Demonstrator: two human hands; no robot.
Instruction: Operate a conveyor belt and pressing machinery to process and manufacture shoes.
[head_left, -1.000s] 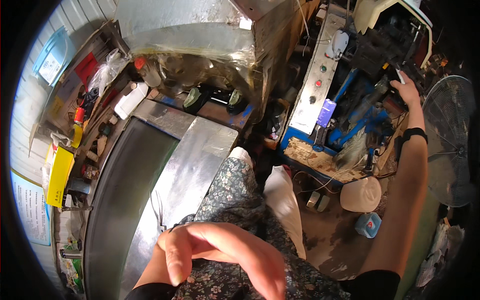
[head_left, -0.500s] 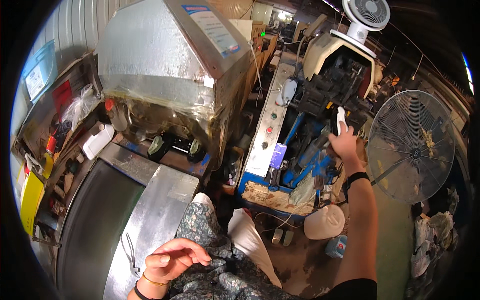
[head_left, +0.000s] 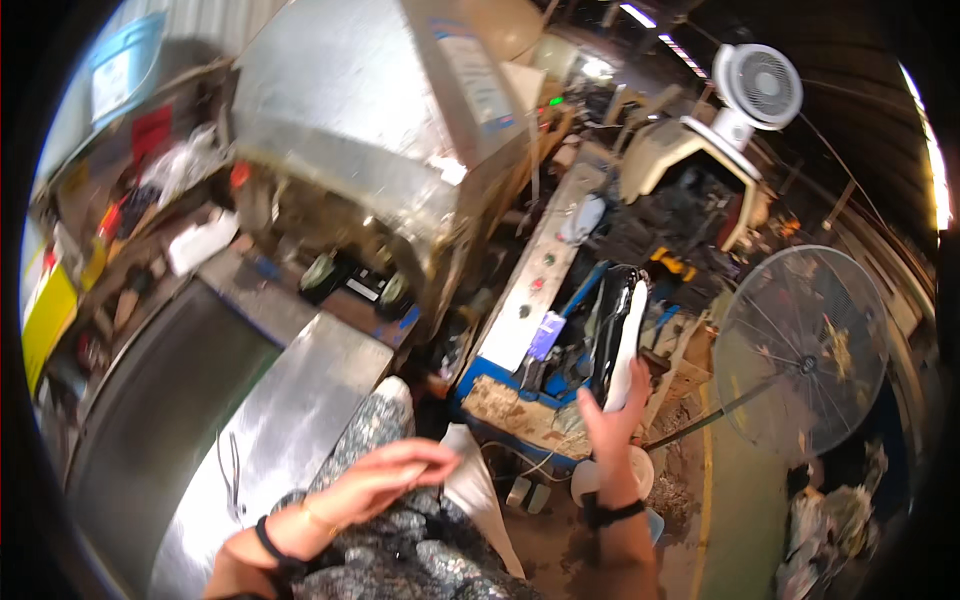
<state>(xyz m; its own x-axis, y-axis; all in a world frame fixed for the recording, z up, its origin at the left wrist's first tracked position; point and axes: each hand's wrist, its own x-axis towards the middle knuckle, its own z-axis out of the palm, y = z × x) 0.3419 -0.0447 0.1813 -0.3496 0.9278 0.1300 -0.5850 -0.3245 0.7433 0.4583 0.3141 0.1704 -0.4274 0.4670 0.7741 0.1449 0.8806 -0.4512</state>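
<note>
Your left forearm [head_left: 250, 555] slants in from lower left; left hand [head_left: 375, 485] hovers relaxed, fingers [head_left: 425, 453] together, loosely bent, pointing right. Your right forearm [head_left: 628, 555] rises near-vertical from lower edge; right hand [head_left: 612, 430] reaches forward in a wide pinch, thumb [head_left: 588, 405] opposite fingers.

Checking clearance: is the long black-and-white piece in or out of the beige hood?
Out: the piece shows apart from the hood, its near end in the right hand.
</note>
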